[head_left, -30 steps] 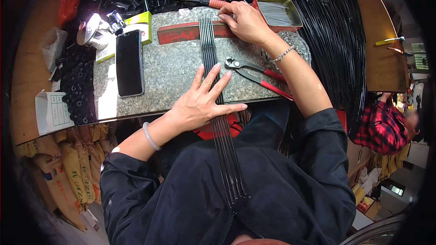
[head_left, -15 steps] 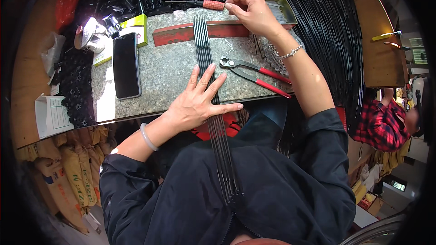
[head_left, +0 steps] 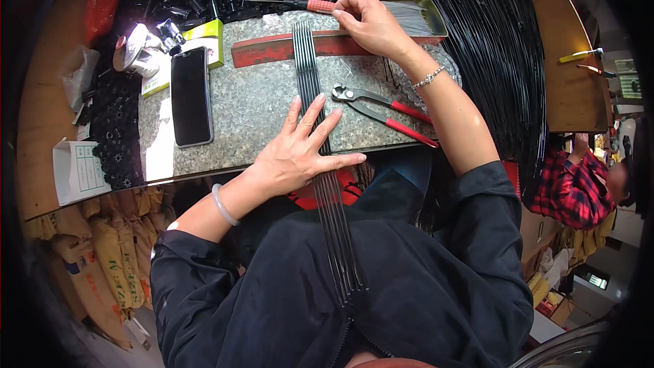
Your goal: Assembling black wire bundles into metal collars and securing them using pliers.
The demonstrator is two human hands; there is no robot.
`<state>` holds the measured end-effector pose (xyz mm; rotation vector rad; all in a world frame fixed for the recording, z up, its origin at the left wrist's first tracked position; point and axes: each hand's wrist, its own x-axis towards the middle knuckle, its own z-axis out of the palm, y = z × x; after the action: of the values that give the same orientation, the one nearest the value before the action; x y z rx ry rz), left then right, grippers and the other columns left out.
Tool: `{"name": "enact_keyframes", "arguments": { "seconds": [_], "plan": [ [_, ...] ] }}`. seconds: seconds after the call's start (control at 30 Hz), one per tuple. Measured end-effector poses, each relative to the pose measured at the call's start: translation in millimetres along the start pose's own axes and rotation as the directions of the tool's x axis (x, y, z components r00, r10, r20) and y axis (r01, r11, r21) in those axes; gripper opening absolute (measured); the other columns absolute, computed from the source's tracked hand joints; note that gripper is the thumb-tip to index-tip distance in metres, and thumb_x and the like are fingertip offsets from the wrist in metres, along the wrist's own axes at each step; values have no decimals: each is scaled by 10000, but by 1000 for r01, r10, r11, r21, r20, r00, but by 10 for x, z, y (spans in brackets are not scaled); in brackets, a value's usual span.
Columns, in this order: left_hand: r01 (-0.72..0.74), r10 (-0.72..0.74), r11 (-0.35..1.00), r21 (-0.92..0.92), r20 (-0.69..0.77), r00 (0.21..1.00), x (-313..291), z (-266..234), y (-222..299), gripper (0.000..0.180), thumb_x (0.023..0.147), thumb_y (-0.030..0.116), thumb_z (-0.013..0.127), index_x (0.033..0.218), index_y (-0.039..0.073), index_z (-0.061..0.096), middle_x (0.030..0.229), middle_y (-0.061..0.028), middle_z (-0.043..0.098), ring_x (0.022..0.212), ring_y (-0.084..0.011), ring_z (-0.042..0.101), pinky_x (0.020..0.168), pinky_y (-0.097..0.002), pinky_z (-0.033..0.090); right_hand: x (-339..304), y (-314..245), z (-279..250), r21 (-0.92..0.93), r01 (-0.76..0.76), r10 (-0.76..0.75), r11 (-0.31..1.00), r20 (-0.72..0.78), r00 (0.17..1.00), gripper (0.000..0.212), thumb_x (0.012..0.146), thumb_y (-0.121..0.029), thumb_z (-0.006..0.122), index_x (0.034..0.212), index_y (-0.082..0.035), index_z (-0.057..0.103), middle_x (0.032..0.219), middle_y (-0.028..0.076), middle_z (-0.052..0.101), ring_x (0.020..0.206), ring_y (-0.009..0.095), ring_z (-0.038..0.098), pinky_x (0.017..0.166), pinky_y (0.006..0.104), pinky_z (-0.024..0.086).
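My left hand (head_left: 300, 153) lies flat, fingers spread, on the black rods (head_left: 310, 75). Beyond them, my right hand (head_left: 371, 24) pinches a red-handled screwdriver (head_left: 300, 5).

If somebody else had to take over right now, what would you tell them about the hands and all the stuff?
Left hand: flat, fingers spread, pressing the bundle of thin black rods onto the stone slab. The rods run from the red bar down over the slab edge onto the lap.
Right hand: at the far rod ends, beside the tray of thin metal pins; what the fingers pinch is hidden.
Red-handled pliers lie unused right of the rods; a screwdriver lies behind the slab, a phone to the left.
Done: rods lined up side by side.
Left: work at the far ends; pliers not yet picked up.
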<state>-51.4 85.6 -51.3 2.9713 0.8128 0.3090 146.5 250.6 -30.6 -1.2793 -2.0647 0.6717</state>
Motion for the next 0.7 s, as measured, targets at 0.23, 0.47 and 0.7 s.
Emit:
{"name": "enact_keyframes", "arguments": {
  "seconds": [0.23,0.47,0.7],
  "plan": [
    [-5,4,1000,-24,-26,1000,2,18,-4,627,776,209,553,1305,479,351,1358,-189,338,1289,-451,253,1002,-639,213,-9,54,73,-102,32,-29,994,31,999,213,835,-201,574,879,7,588,725,90,601,684,168,563,650,302,449],
    [-15,14,1000,-6,-26,1000,-1,19,-11,643,764,201,567,1304,477,353,1356,-192,339,1286,-452,256,1001,-637,213,10,33,120,-70,10,-3,997,98,995,206,828,-191,577,876,6,616,740,90,617,678,156,564,651,289,451],
    [-19,19,1000,-3,-19,1000,1,11,-11,646,763,201,569,1306,474,352,1353,-197,341,1282,-454,263,1002,-638,212,25,44,196,-25,31,-29,999,74,997,192,831,-177,581,874,7,621,738,63,621,674,112,543,639,265,441]
  ]
}}
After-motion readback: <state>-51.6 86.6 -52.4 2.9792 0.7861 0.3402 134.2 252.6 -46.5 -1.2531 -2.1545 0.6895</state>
